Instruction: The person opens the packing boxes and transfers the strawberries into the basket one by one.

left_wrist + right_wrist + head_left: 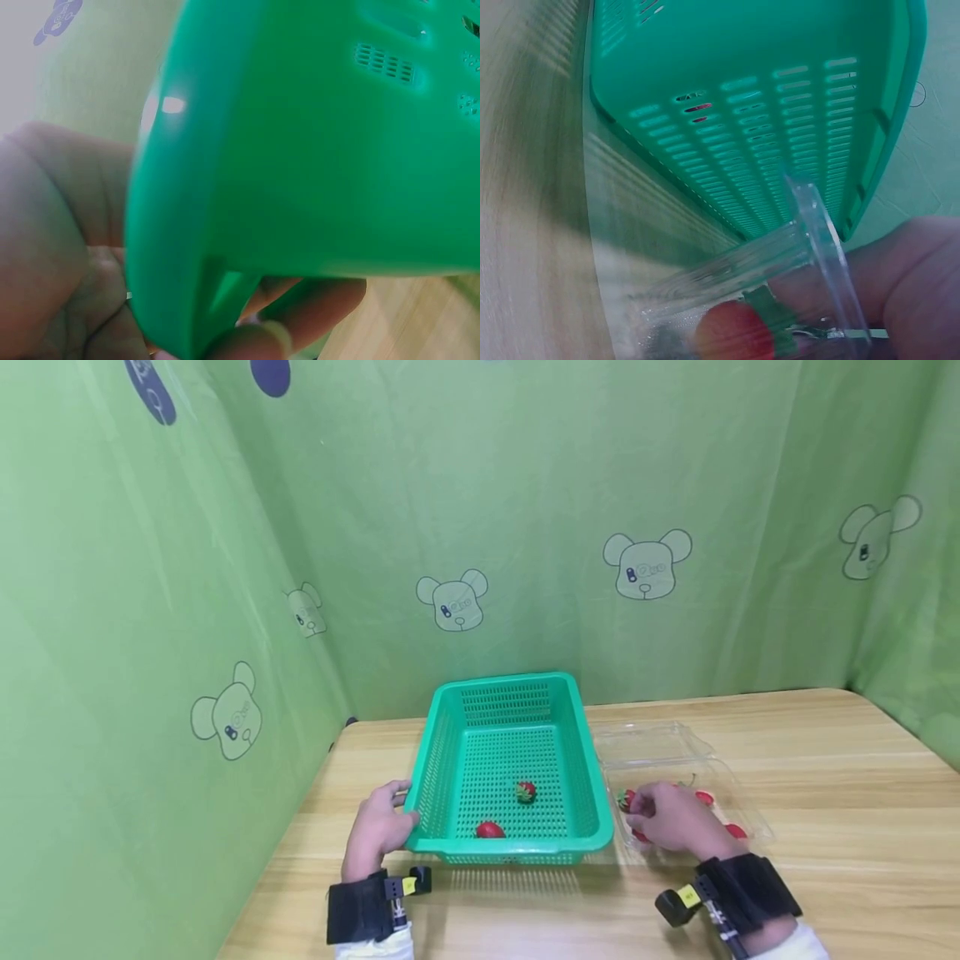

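Observation:
A green plastic basket [517,845] with slotted walls stands on the table, with two strawberries inside: one [526,792] near the middle, another [491,830] by the near wall. My left hand [381,822] grips the basket's left rim near the front corner; fingers curl under it in the left wrist view. To the right lies an open clear plastic box [738,789] of several strawberries. My right hand [675,817] reaches into it, fingertips by a strawberry [625,799] at its left side. A strawberry [735,334] with green leaves shows through the box wall; the fingertips' hold is hidden.
The box's clear lid [645,743] lies folded back toward the far side. A wooden table [840,827] carries everything. Green curtains [525,510] with printed bear heads hang behind and at both sides.

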A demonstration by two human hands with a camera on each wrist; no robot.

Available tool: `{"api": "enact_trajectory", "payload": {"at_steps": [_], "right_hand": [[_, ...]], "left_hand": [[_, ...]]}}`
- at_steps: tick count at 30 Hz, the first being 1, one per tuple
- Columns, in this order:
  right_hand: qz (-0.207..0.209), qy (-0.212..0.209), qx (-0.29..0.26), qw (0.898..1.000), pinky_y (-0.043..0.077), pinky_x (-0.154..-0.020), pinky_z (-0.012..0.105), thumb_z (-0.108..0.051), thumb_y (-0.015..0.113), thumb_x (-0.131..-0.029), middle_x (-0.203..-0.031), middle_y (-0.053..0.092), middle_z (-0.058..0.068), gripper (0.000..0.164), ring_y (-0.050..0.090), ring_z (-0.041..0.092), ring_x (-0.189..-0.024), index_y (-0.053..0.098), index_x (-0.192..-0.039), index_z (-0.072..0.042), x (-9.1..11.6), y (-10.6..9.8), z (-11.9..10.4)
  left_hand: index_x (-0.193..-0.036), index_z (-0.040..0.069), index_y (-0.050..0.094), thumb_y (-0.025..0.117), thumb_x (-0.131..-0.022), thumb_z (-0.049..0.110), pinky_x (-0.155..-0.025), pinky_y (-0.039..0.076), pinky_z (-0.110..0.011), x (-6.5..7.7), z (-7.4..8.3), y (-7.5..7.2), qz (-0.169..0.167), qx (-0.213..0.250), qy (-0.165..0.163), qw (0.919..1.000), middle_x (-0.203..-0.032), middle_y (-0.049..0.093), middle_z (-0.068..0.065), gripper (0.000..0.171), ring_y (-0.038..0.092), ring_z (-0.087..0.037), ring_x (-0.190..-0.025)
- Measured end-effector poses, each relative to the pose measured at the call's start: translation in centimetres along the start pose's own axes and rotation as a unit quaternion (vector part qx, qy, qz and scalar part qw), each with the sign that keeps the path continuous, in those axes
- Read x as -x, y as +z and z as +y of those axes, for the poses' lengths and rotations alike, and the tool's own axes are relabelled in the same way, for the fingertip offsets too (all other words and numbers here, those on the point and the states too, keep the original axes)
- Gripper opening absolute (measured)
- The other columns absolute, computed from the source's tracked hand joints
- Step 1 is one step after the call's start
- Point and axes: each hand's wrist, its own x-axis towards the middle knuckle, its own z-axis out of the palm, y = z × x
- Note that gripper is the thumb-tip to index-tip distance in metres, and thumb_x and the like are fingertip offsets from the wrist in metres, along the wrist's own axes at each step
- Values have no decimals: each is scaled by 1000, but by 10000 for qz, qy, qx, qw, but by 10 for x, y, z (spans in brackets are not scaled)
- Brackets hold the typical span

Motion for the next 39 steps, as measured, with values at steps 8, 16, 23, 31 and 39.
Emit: {"api": "enact_trajectory", "payload": {"at_steps": [8,16,23,31,39], "right_hand": [[59,-21,-32,10000,43,-52,31,-16,73,-78,-72,60,1,13,51,16,-61,64,-82,-8,-1,-2,0],[120,-41,-99,9999,41,-52,31,-12,73,-76,-72,57,2,13,50,17,-63,64,-85,-7,-1,-4,-1],[202,-63,-142,9997,42,-52,30,-11,71,-76,-72,58,1,13,50,16,-62,65,-86,-8,-1,-5,-3],[230,-84,-146,9996,43,-54,31,-13,71,-77,-74,62,1,12,53,16,-65,65,-87,-10,2,-10,-9],[337,-100,-128,9993,42,-54,31,-15,72,-78,-74,60,1,11,52,16,-64,64,-85,-11,3,-11,-12]], "left_hand": [[-136,1,46,59,-85,2,-67,57,-37,0,0,0,7,-39,-37,10000,-131,54,-28,53,53,-41,-114],[-136,1,46,60,-85,2,-70,57,-38,-1,0,0,23,-107,-25,9999,-130,55,-27,53,53,-40,-114],[-136,0,46,60,-85,2,-71,57,-40,0,1,0,46,-98,12,9999,-130,55,-28,53,53,-41,-114],[-135,0,47,60,-85,2,-72,57,-40,0,-1,0,61,-121,44,9999,-130,55,-28,52,52,-41,-115],[-135,0,47,60,-84,2,-73,57,-41,0,0,0,77,-139,70,9998,-129,56,-28,52,53,-41,-114]]}}
